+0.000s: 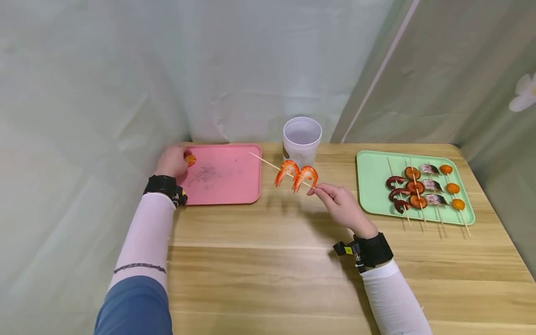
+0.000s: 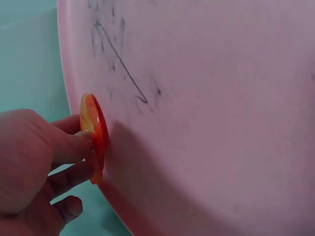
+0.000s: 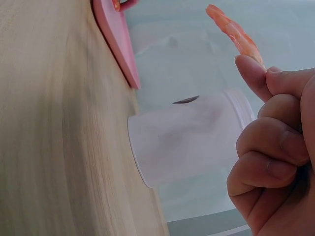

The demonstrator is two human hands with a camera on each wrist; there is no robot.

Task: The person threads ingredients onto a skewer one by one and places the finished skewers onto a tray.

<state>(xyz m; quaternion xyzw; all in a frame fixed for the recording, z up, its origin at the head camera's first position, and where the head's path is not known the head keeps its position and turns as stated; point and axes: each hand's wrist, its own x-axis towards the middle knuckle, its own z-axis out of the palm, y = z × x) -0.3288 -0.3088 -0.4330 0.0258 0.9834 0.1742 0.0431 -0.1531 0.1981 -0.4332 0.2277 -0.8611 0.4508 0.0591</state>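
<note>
At the left edge of the pink tray (image 1: 226, 174), my left hand (image 1: 170, 162) pinches an orange-red shrimp (image 2: 100, 128) between thumb and fingers. Dark scuff marks show on the tray's bare surface. My right hand (image 1: 341, 204) grips the lower end of a thin wooden skewer (image 1: 268, 162), held slantwise above the table with its tip pointing up and left. Two curled shrimp (image 1: 307, 174) are threaded on it, side by side close to the fingers. In the right wrist view, only part of one shrimp (image 3: 236, 33) shows beyond the fingertips.
Behind the skewer stands a white cup (image 1: 302, 139), near the table's back edge. To the right lies a green tray (image 1: 372, 186) bearing several skewers of tentacle pieces, round brown slices, fish-like pieces and orange balls. Pale curtains (image 1: 268, 70) hang behind the wooden table (image 1: 251, 274).
</note>
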